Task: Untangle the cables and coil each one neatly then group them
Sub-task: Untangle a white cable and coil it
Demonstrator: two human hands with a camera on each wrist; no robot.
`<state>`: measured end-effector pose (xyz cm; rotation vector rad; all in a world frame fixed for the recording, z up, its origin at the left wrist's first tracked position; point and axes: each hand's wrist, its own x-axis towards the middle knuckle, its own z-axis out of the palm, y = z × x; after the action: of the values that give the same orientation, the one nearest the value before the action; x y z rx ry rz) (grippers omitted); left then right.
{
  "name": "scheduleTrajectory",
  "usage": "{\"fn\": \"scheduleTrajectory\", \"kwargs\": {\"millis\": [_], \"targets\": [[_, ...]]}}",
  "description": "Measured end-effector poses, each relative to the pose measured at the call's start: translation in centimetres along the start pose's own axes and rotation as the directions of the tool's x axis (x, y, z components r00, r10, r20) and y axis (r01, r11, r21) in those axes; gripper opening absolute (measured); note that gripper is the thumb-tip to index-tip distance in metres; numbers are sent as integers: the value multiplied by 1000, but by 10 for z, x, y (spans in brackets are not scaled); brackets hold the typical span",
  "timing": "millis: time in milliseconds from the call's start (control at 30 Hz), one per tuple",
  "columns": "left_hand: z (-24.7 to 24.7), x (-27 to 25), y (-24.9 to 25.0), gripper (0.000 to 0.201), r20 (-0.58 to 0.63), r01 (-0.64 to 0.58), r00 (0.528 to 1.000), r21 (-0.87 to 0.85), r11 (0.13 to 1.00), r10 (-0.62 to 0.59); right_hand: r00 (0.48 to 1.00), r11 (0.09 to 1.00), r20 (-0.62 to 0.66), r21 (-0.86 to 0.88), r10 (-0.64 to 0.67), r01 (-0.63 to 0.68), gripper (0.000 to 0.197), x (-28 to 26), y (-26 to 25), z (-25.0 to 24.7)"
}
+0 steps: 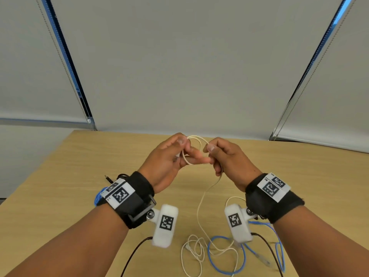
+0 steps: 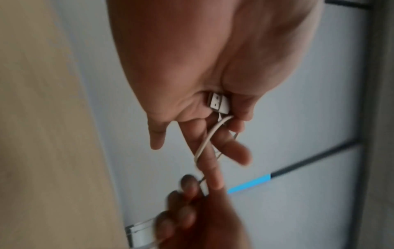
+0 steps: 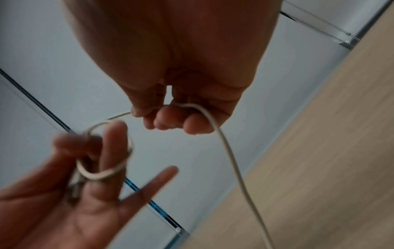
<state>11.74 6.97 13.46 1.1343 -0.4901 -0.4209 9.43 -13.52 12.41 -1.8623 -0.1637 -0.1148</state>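
Note:
Both hands are raised above the wooden table (image 1: 299, 176). My left hand (image 1: 169, 154) holds a small coil of the white cable (image 1: 191, 148), looped round its extended fingers, with the thumb pressing on top. The cable's USB plug (image 2: 218, 103) sits tucked in the left palm. My right hand (image 1: 221, 154) pinches the same white cable (image 3: 224, 144) between thumb and curled fingers, just right of the coil. The loose length hangs down from it to a tangle (image 1: 194, 250) near the table's front. A blue cable (image 1: 227, 254) lies looped there, crossing the white one.
A coiled blue cable (image 1: 98, 196) and a black cable with its plug (image 1: 111, 178) lie on the table behind my left wrist. Thin dark leads (image 1: 135, 252) run from the wrist cameras. Grey roller blinds (image 1: 179, 66) hang beyond the table's far edge.

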Motion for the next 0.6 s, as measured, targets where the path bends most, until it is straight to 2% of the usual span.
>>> {"fn": "scheduleTrajectory", "kwargs": {"millis": [100,200,267,333,367,433,500,600], "targets": [[-1,4,8,29,12,-39,999,-230,972,43,993,997,105,-52,58,-53,25,-6,7,10],[-2,11,7,26,-83,-129,991,-280,951,110,957,987,254,-120,137,-110,23,-12,5,26],[-6,17,4,22,-224,-218,957,-139,966,184,910,970,363,-202,200,-133,21,-17,0,32],[-14,21,2,23,-326,-209,907,198,958,265,882,955,414,-276,224,-113,19,-22,-7,32],[-19,21,2,25,-334,-143,899,388,910,284,889,950,404,-299,214,-92,19,-23,-12,30],[-26,17,-3,24,-277,-10,931,631,775,237,934,940,329,-340,142,-23,21,-20,-24,24],[-27,11,-11,26,-207,38,968,678,734,141,976,932,215,-360,37,44,22,-13,-36,15],[-14,1,-17,37,-93,30,995,589,807,31,997,937,63,-341,-54,72,25,0,-43,5]]}}
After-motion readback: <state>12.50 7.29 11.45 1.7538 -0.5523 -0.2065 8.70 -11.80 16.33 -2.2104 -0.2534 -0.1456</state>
